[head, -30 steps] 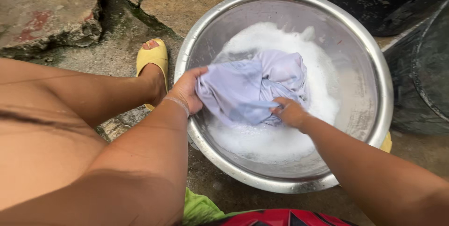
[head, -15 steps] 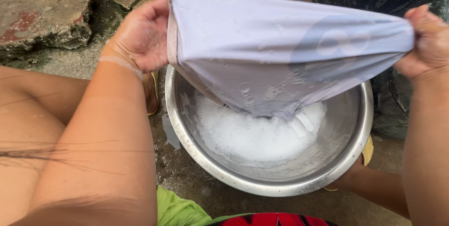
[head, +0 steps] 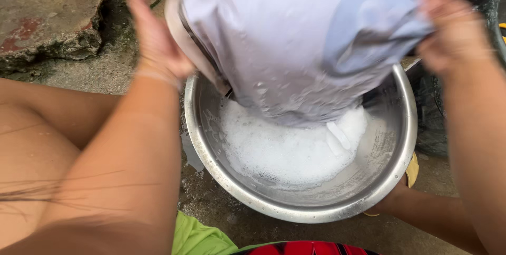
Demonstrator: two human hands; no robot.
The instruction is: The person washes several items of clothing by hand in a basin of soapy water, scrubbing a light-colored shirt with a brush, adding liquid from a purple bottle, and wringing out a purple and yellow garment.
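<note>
A wet pale lilac garment is stretched between my two hands above a round steel basin. My left hand grips its left edge, and my right hand is closed on its right edge. The cloth's lower end hangs down into white soapy foam that fills the basin's bottom. The basin stands on the ground between my legs.
Cracked stone slabs lie at the upper left. A dark plastic bag sits to the right of the basin. A yellow sandal peeks from behind the basin's right rim. Green and red cloth shows at the bottom edge.
The garment was bunched in the foam a second ago. Both hands have lifted it out and spread it wide; it now hangs closer to the camera with its end dipping into the suds.
</note>
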